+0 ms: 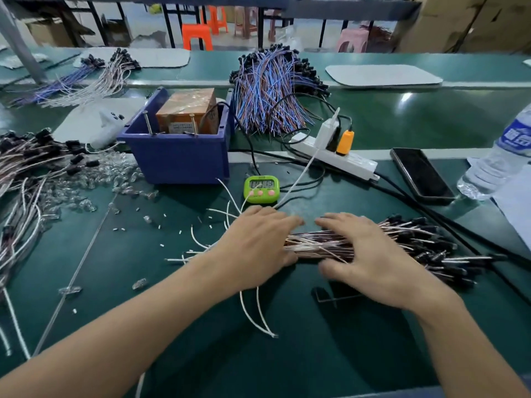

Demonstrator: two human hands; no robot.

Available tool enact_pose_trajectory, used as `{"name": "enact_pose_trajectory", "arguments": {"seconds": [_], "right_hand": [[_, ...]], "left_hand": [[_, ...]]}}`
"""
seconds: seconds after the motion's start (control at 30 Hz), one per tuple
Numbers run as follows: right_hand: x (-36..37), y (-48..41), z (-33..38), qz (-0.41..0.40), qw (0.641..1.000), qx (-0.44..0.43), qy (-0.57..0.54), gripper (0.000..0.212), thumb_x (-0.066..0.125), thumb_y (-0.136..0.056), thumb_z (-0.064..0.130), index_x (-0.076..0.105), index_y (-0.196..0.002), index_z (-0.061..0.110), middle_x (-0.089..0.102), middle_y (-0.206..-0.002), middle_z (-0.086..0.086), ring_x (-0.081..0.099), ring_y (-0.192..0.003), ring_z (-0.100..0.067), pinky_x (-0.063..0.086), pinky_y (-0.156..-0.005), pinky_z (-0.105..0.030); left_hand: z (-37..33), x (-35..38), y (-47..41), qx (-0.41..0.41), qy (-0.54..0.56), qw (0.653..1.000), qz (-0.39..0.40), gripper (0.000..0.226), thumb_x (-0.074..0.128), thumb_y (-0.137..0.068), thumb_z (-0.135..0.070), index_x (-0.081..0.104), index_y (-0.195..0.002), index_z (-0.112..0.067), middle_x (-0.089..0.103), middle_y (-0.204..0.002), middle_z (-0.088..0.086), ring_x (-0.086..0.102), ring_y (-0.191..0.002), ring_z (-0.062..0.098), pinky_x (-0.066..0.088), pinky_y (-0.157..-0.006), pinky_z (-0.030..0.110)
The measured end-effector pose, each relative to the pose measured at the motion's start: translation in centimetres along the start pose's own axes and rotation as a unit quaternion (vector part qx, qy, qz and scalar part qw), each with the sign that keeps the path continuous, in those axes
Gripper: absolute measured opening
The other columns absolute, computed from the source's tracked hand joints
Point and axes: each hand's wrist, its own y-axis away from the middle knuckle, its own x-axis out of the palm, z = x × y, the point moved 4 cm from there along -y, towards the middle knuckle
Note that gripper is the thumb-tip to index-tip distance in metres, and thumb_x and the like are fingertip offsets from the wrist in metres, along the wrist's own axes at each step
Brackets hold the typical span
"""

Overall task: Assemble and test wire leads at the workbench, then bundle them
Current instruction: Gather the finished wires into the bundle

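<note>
**Worker:** Fingers (283,222) of my left hand (255,242) lie straight and slightly apart across the bundle of wire leads (311,245). My right hand (370,259) presses it the same way, fingers spread. Both thumbs sit on the near side, and neither hand is closed round the bundle.

**Visitor:** Where is the bundle?

**Worker:** Flat on the green worktop (172,282) in front of me, black ends pointing right.

**Visitor:** And around it, left to right?

**Worker:** A heap of leads (26,173) at the left edge, then clear plastic pieces (86,182). A blue bin (178,156) holds a brown taped block (186,109). The green timer (261,188) is just beyond my left hand, with blue-and-brown wires (270,93) piled behind. Next come a white power strip (344,162), a dark phone (422,176) and a water bottle (500,159).
</note>
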Motion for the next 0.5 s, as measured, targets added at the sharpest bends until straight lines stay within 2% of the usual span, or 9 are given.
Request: {"name": "enact_pose_trajectory", "arguments": {"seconds": [0.07, 0.1, 0.13, 0.2, 0.23, 0.3, 0.4, 0.5], "right_hand": [[0.8, 0.8, -0.6, 0.083, 0.994, -0.007, 0.075, 0.110, 0.071, -0.062, 0.067, 0.018, -0.157, 0.050, 0.014, -0.158, 0.028, 0.001, -0.151, 0.003, -0.009, -0.121, -0.019], [1.0, 1.0, -0.9, 0.096, 0.992, -0.008, 0.086, 0.113, 0.072, -0.060, 0.068, 0.015, -0.157, 0.052, 0.012, -0.156, 0.029, -0.002, -0.151, 0.003, -0.012, -0.120, -0.019], [1.1, 0.8, -1.1, 0.083, 0.994, -0.002, 0.074, 0.111, 0.076, -0.061, 0.066, 0.020, -0.156, 0.053, 0.016, -0.156, 0.030, 0.002, -0.152, 0.001, -0.010, -0.119, -0.018], [0.9, 0.2, -1.5, -0.005, 1.000, 0.024, 0.018, 0.089, 0.083, -0.067, 0.054, 0.043, -0.146, 0.052, 0.038, -0.150, 0.027, 0.027, -0.147, -0.010, 0.008, -0.121, -0.019], [0.8, -0.2, -1.5, -0.057, 0.998, 0.029, -0.001, 0.073, 0.085, -0.070, 0.047, 0.056, -0.137, 0.048, 0.051, -0.143, 0.025, 0.041, -0.138, -0.014, 0.019, -0.120, -0.024], [1.1, -0.6, -1.3, -0.129, 0.991, 0.026, -0.029, 0.049, 0.089, -0.072, 0.032, 0.073, -0.119, 0.038, 0.067, -0.128, 0.016, 0.056, -0.123, -0.014, 0.033, -0.115, -0.035], [1.9, -0.8, -1.1, -0.173, 0.982, 0.027, -0.070, 0.034, 0.089, -0.073, 0.016, 0.080, -0.104, 0.024, 0.074, -0.114, 0.006, 0.063, -0.111, -0.018, 0.045, -0.104, -0.048], [2.1, -0.9, -0.7, -0.201, 0.979, 0.013, -0.038, 0.022, 0.086, -0.077, 0.016, 0.078, -0.097, 0.023, 0.073, -0.102, 0.012, 0.063, -0.100, -0.019, 0.047, -0.097, -0.045]], "left_hand": [[0.1, 0.4, 0.0, -0.004, 0.051, 0.999, 0.005, 0.042, 0.067, -0.094, -0.039, 0.060, -0.134, -0.030, 0.065, -0.122, -0.010, 0.056, -0.118, 0.014, 0.034, -0.099, 0.026], [0.1, 0.5, 0.0, -0.010, 0.078, 0.997, 0.009, 0.035, 0.068, -0.095, -0.034, 0.065, -0.129, -0.029, 0.065, -0.118, -0.010, 0.056, -0.114, 0.014, 0.034, -0.094, 0.024], [0.2, 0.7, -0.1, -0.018, 0.102, 0.995, 0.012, 0.030, 0.067, -0.096, -0.030, 0.068, -0.125, -0.028, 0.065, -0.115, -0.010, 0.056, -0.111, 0.013, 0.035, -0.091, 0.023], [0.4, 0.9, -0.3, -0.034, 0.139, 0.989, 0.022, 0.023, 0.065, -0.098, -0.025, 0.071, -0.120, -0.028, 0.062, -0.106, -0.012, 0.056, -0.106, 0.013, 0.041, -0.090, 0.027], [0.5, 0.9, -0.4, -0.040, 0.154, 0.987, 0.027, 0.021, 0.064, -0.099, -0.025, 0.072, -0.118, -0.028, 0.061, -0.103, -0.013, 0.056, -0.104, 0.013, 0.044, -0.090, 0.031], [0.6, 1.0, -0.4, -0.047, 0.167, 0.984, 0.031, 0.018, 0.063, -0.099, -0.024, 0.073, -0.113, -0.028, 0.059, -0.099, -0.012, 0.056, -0.098, 0.011, 0.047, -0.088, 0.036], [0.5, 1.1, -0.3, -0.056, 0.177, 0.982, 0.030, 0.015, 0.063, -0.098, -0.025, 0.073, -0.109, -0.028, 0.056, -0.096, -0.012, 0.054, -0.094, 0.010, 0.047, -0.086, 0.037], [0.4, 0.9, 0.0, -0.048, 0.167, 0.984, 0.040, 0.019, 0.064, -0.095, -0.039, 0.070, -0.112, -0.032, 0.054, -0.100, -0.015, 0.053, -0.098, 0.008, 0.046, -0.085, 0.032]]}}
